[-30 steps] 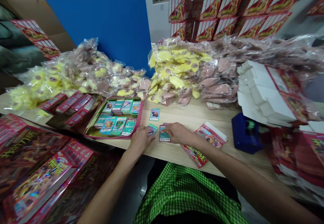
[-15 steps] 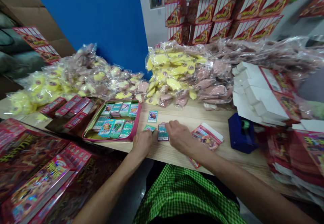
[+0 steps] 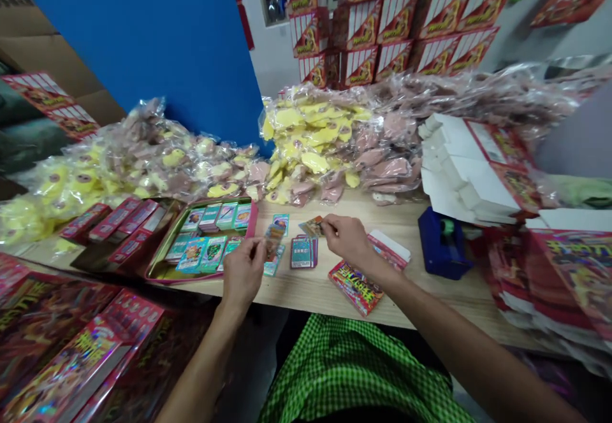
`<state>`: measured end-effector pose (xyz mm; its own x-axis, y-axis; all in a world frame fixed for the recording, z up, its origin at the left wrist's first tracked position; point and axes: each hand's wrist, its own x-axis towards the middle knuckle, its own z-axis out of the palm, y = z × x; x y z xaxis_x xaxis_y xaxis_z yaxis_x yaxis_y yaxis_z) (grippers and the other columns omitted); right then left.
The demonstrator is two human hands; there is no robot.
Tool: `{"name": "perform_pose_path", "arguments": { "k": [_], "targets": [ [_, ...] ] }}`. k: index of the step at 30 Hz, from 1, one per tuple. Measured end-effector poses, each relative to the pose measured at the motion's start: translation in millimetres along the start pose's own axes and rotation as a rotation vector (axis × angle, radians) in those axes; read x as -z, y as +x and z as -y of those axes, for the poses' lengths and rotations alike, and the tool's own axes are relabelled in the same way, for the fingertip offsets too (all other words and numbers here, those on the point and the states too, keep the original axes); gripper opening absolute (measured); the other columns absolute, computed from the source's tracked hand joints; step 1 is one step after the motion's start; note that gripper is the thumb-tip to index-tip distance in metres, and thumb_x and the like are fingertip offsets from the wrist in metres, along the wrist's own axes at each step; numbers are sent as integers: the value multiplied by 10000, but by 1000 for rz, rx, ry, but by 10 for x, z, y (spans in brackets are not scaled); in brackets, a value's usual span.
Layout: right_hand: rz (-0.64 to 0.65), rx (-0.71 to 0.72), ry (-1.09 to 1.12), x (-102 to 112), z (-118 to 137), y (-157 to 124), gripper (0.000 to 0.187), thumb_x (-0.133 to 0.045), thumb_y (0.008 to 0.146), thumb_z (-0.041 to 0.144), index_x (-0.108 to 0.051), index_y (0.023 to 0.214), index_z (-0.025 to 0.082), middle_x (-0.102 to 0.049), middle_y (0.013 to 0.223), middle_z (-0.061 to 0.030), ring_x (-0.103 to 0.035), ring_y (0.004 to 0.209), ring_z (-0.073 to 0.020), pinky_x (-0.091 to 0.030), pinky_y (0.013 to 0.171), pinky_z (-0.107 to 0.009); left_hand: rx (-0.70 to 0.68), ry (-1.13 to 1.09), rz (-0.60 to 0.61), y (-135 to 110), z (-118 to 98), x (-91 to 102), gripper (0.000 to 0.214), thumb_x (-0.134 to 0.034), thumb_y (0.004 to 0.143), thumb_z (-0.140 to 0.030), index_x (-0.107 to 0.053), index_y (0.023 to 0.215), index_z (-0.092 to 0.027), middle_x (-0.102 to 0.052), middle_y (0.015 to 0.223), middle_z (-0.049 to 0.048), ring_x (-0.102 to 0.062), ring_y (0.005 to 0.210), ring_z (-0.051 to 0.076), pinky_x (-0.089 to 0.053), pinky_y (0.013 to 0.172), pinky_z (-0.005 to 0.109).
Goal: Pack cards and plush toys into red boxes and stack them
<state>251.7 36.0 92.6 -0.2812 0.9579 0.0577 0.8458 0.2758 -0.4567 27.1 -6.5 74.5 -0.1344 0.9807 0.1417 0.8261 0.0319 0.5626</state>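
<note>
Pinched in my left hand [image 3: 245,264] is a card [image 3: 274,235], blurred by motion, beside the tin's right rim. My right hand [image 3: 345,235] is closed on another card [image 3: 313,226], tilted above the table. Between the hands lies a small stack of teal cards [image 3: 302,252]. One teal card [image 3: 281,220] lies behind my left hand's card, and more teal cards [image 3: 272,265] lie just below it, partly covered. At the left, the open tin [image 3: 254,216] with a pink rim holds several piles of cards. A red printed packet [image 3: 356,287] rests under my right forearm.
Bagged yellow and pink plush pieces [image 3: 310,136] are heaped along the back. A blue tape dispenser [image 3: 442,244] and white-and-red folded cartons [image 3: 468,171] stand at the right. Small red boxes [image 3: 119,219] sit left of the tin; larger red boxes [image 3: 71,346] are at lower left.
My hands have moved apart and lifted, each now with a card. The stack between them shows uncovered. The whole view has shifted, and more of the red packet is visible.
</note>
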Motion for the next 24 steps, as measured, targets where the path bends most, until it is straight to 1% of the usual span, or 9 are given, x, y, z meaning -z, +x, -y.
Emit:
{"name": "perform_pose_path", "arguments": {
  "k": [5,7,10,13,16,17,19,21,24],
  "targets": [
    [2,58,159,168,-166,-23,170,-533,1000,193,-664,893,175,-689,763,21,-636,688,-123,-395,591,-208,-117,-503,139,25,-472,-232,385,-557,919,-495,-726,872,-153,-760,779,38,-696,705,166,-558,662,247],
    [-45,27,153,272,-310,-72,145,-559,947,143,-638,830,176,-664,720,20,-598,654,-125,-364,584,-220,-124,-657,168,75,-653,-381,392,-626,864,-528,-712,800,-151,-732,707,29,-661,637,156,-541,606,246],
    [-186,-83,85,465,-645,-169,189,-538,878,95,-572,716,186,-625,683,-16,-545,644,-159,-313,593,-266,-138,-676,161,228,-745,-466,406,-651,825,-557,-682,739,-162,-709,673,28,-641,616,160,-525,586,257],
    [-342,-189,22,647,-999,-318,207,-480,855,100,-504,679,208,-581,660,-41,-501,632,-187,-278,604,-299,-154,-488,-60,382,-550,-331,337,-666,820,-510,-680,755,-180,-692,692,25,-613,640,168,-479,610,264],
    [-407,-200,13,712,-1186,-478,205,-463,855,139,-450,670,228,-528,617,-23,-456,584,-183,-265,599,-305,-218,52,-342,337,-223,-185,278,-584,893,-413,-677,753,-191,-685,753,59,-610,695,204,-427,634,290],
    [-411,-187,21,697,-1198,-518,202,-461,855,150,-440,671,231,-519,612,-18,-448,572,-180,-261,597,-305,-226,215,-333,273,-129,-178,285,-538,918,-366,-673,741,-188,-688,779,81,-621,728,222,-420,641,300],
    [-404,-142,40,622,-1166,-568,192,-461,854,168,-428,676,233,-509,609,-13,-446,561,-177,-247,591,-307,-178,389,-174,122,9,-232,289,-492,926,-264,-680,725,-176,-696,817,117,-637,754,245,-395,622,303],
    [-381,-71,61,519,-1089,-581,184,-463,852,180,-424,680,232,-499,602,-10,-446,555,-177,-229,587,-310,-97,431,-19,15,95,-319,258,-535,907,-230,-706,722,-175,-708,821,115,-635,693,232,-352,575,289],
    [-355,3,112,390,-961,-550,181,-471,859,186,-438,686,227,-490,596,-5,-444,556,-175,-214,589,-308,-40,401,45,2,142,-343,232,-644,866,-254,-718,654,-194,-715,744,75,-622,604,203,-329,543,277]
  ]
}}
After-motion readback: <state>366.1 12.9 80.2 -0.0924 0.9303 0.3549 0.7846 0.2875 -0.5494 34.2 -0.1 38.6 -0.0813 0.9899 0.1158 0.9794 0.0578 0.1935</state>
